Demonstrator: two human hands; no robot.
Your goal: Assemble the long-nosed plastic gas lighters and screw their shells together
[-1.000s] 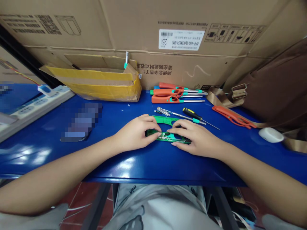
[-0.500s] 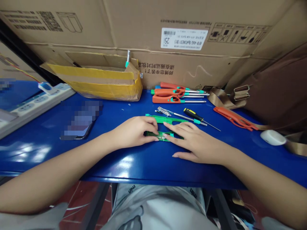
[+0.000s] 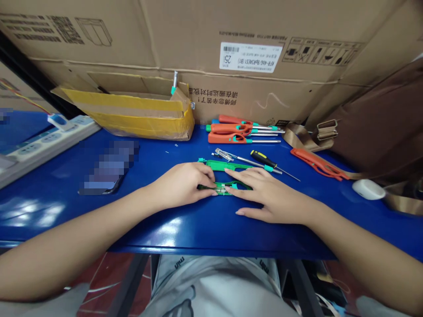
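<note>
On the blue table lies a green lighter casing half (image 3: 220, 185), with a clear part and a small teal piece inside it. My left hand (image 3: 185, 182) is closed, its thumb and fingertips pinched at the left part of this casing. With fingers stretched and spread, my right hand (image 3: 274, 196) touches the casing's right part and covers some of it. A second green casing half (image 3: 220, 165) lies just behind, partly under my right fingers. Past it are a metal lighter tube (image 3: 247, 161), a clear lighter fuel tank (image 3: 224, 154) and a black-yellow screwdriver (image 3: 264, 159).
Several orange lighters (image 3: 228, 138) lie against the large carton (image 3: 158, 39). An orange casing (image 3: 317, 164) and a white rounded object (image 3: 368, 189) are to the right. On the left stand a yellow-taped box (image 3: 132, 112), a phone (image 3: 112, 169) and a power strip (image 3: 42, 145).
The camera view has shifted slightly. My left fingertips have moved a little over the casing, showing more of the clear part; my right hand keeps its spread pose.
</note>
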